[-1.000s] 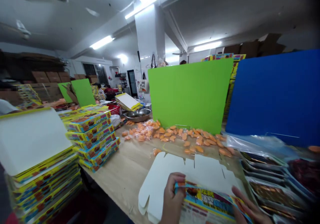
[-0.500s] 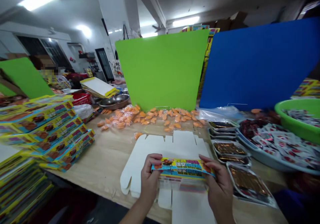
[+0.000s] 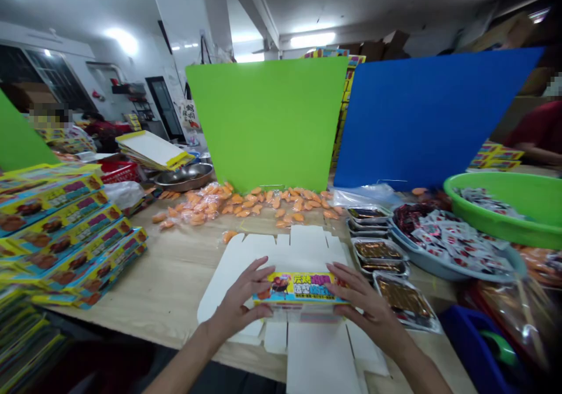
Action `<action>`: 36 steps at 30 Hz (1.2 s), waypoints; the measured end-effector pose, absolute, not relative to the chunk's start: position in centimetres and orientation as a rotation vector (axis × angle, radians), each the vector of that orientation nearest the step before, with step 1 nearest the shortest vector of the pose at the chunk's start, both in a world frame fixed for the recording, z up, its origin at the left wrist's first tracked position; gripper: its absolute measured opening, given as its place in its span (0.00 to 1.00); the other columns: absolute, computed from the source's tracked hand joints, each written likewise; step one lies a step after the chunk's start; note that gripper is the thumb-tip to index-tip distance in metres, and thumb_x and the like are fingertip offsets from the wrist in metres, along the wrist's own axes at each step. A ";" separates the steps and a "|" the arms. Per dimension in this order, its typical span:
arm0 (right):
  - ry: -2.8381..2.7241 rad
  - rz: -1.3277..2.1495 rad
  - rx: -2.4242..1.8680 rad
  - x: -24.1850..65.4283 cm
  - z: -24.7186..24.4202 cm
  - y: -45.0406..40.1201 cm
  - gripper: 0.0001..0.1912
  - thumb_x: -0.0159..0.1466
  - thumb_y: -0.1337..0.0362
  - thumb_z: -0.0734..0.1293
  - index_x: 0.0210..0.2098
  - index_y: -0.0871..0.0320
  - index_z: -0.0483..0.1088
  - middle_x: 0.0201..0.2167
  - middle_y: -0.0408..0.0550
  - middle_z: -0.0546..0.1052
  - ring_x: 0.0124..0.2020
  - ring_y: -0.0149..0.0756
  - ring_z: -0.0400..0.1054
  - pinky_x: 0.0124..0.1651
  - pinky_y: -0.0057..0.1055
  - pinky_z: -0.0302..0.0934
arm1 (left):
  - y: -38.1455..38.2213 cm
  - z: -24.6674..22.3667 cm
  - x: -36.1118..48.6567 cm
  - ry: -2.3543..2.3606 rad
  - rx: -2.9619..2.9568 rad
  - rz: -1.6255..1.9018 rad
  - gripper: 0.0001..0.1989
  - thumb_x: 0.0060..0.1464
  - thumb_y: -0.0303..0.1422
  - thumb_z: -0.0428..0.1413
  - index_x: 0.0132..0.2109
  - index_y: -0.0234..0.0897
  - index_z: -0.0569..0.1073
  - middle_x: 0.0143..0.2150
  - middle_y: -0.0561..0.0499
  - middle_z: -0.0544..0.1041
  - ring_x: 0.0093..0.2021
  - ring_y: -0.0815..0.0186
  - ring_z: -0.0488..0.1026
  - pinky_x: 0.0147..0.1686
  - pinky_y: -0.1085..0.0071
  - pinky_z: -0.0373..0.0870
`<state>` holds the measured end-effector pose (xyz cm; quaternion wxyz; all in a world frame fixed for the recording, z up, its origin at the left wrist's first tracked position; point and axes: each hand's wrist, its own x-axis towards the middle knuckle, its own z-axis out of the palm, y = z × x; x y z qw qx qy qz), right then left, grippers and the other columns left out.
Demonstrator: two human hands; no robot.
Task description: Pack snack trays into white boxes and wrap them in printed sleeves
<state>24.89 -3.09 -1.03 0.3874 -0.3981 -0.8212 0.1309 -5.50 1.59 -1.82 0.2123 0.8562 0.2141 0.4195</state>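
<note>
A printed yellow and blue carton panel (image 3: 298, 287) with a clear plastic part below it lies over unfolded white card (image 3: 307, 253) on the table. My left hand (image 3: 241, 300) holds its left end, thumb at the lower edge and fingers over the top. At the right end, my right hand (image 3: 364, 300) grips it the same way, its fingers spread across the print. The palms and the carton's underside are hidden.
Printed cartons (image 3: 74, 242) are stacked at left. Orange wrapped pieces (image 3: 250, 202) lie behind the card. Foil-like trays (image 3: 406, 300), a basin of sachets (image 3: 452, 265) and a green basin (image 3: 518, 230) stand right. Green (image 3: 267, 124) and blue (image 3: 421, 119) boards rise behind. A person's sleeve (image 3: 535, 127) shows far right.
The view has turned to the right. The printed panel now faces up more squarely, and both hands have shifted their fingers over its top edge and ends.
</note>
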 end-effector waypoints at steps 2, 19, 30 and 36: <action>-2.067 0.289 -1.000 24.7 -1.1 -3.0 0.19 0.63 0.65 0.62 0.53 0.45 0.63 0.58 0.45 0.62 0.60 0.40 0.52 0.58 0.43 0.56 | 2.2 -1.9 -6.3 0.546 2.574 1.192 0.24 0.53 0.31 0.55 0.56 0.44 0.61 0.56 0.42 0.67 0.62 0.58 0.56 0.55 0.52 0.59; -1.761 0.587 -1.053 25.0 -1.1 -4.2 0.18 0.64 0.60 0.61 0.54 0.46 0.62 0.62 0.42 0.52 0.64 0.39 0.41 0.63 0.46 0.42 | 1.9 2.8 0.3 0.565 3.100 0.568 0.17 0.59 0.27 0.46 0.53 0.45 0.66 0.57 0.50 0.67 0.60 0.59 0.60 0.52 0.63 0.62; -1.156 0.665 -1.537 22.1 0.0 -2.7 0.25 0.60 0.51 0.55 0.44 0.62 0.70 0.38 0.53 0.76 0.41 0.44 0.69 0.45 0.39 0.62 | 2.0 3.2 0.4 0.519 3.099 0.734 0.13 0.58 0.32 0.48 0.48 0.44 0.71 0.59 0.47 0.65 0.57 0.59 0.63 0.46 0.64 0.68; -1.195 0.461 -1.678 20.9 0.7 -2.9 0.20 0.63 0.58 0.51 0.30 0.56 0.71 0.22 0.44 0.72 0.27 0.34 0.64 0.32 0.28 0.56 | 3.9 2.6 0.3 0.419 3.086 0.668 0.17 0.57 0.34 0.49 0.53 0.49 0.68 0.57 0.51 0.67 0.55 0.61 0.66 0.45 0.68 0.70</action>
